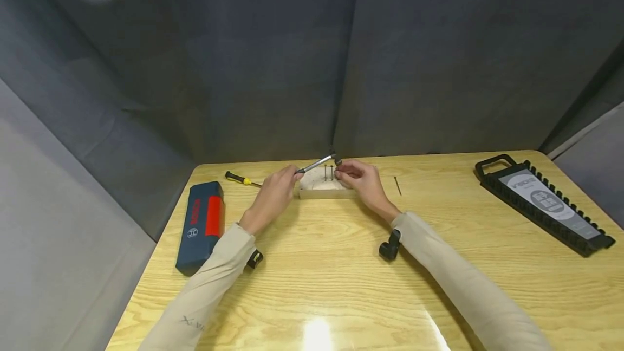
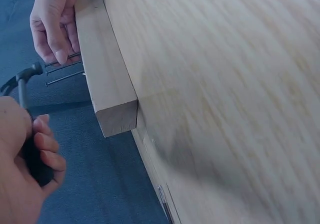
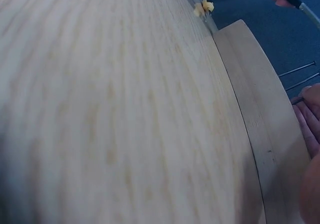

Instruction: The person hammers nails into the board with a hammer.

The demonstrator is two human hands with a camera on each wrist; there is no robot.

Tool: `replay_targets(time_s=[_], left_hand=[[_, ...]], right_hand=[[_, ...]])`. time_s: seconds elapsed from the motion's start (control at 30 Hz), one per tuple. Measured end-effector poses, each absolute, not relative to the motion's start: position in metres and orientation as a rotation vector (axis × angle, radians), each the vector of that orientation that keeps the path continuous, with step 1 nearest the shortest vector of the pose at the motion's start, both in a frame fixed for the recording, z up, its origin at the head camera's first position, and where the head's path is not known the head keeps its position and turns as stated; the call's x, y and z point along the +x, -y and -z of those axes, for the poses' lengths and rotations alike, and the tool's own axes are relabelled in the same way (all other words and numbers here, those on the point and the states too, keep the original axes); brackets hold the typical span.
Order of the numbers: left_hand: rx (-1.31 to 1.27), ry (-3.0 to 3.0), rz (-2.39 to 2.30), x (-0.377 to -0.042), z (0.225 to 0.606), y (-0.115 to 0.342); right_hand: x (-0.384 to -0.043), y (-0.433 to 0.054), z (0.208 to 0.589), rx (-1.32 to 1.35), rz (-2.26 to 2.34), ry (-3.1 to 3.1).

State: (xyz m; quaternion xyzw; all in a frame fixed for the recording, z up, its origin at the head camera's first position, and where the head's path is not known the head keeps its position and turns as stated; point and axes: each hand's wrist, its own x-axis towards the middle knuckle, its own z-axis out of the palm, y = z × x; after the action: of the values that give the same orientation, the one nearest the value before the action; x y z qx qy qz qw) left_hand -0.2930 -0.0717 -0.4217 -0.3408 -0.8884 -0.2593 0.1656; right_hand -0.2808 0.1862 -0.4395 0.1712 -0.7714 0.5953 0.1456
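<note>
Now, left hand [image 1: 273, 194]: fingers curled round the black handle of the hammer [image 1: 317, 163]
Hammer: raised over the block, its head apart from the nail heads in the left wrist view
Right hand [image 1: 363, 180]: at the block's right part, thumb and fingers pinching the third nail [image 3: 297, 100]
Block [image 1: 322, 194]: lying along the far edge of the table [image 1: 317, 259], around its middle
Two nails [image 1: 325, 173]: upright on the block, side by side, left of the pinched one
Loose nail [image 1: 397, 186]: flat near the far edge, right of the block
Screwdriver [image 1: 238, 179]: yellow and black, near the far left corner
Case [image 1: 195, 226]: blue and red, along the left edge
Rack [image 1: 541, 205]: black, slanting from near the far right corner down the right side
Curtain [image 1: 268, 69]: dark, behind the far edge
</note>
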Motion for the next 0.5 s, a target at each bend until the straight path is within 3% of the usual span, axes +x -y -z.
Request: replay_targets(time_s=[0.37,0.5], left_hand=[[-0.903,2.201,1.029,-0.293,0.402,0.071],[-0.935,2.313,0.943,-0.294,0.413,0.074]], right_hand=[[-0.285,-0.186,0.446,0.505,-1.730,2.225],[-0.285,-0.186,0.444,0.503,-1.725,2.222]])
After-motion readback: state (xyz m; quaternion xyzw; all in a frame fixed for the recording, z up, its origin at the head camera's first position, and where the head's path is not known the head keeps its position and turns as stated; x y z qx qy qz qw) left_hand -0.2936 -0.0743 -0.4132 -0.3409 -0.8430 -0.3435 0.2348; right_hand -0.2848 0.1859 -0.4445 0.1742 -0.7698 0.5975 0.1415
